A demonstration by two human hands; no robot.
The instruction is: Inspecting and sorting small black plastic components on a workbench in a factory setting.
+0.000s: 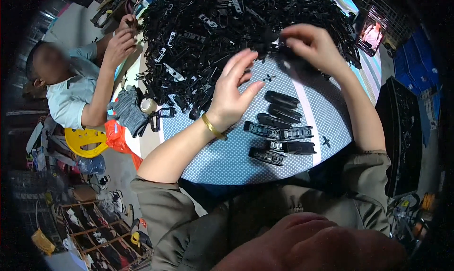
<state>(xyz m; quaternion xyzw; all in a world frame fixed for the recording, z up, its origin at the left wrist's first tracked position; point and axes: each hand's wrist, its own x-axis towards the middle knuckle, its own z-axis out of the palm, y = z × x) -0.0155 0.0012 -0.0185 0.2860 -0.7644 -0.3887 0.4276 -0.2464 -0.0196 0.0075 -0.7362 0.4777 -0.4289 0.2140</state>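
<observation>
Closest of all, part of the worker's head [317, 245] shows below the near edge of the table [213, 160]. Between the forearms, toward that edge, several long black pieces [283, 99] lie grouped, with a small black cross [326, 141] to their right. The left hand [231, 89] (gold-coloured bangle [213, 127] at its wrist) hovers over the table's middle, thumb and fingers wide apart, near a second cross [269, 77]. The right hand [314, 46] hangs by the black heap [213, 44] covering the far side; its fingers curl, and I can't tell whether they grip anything. One lit phone [371, 32] stands at the right edge; a co-worker [71, 98] is along the left, near a tape roll [148, 105].
</observation>
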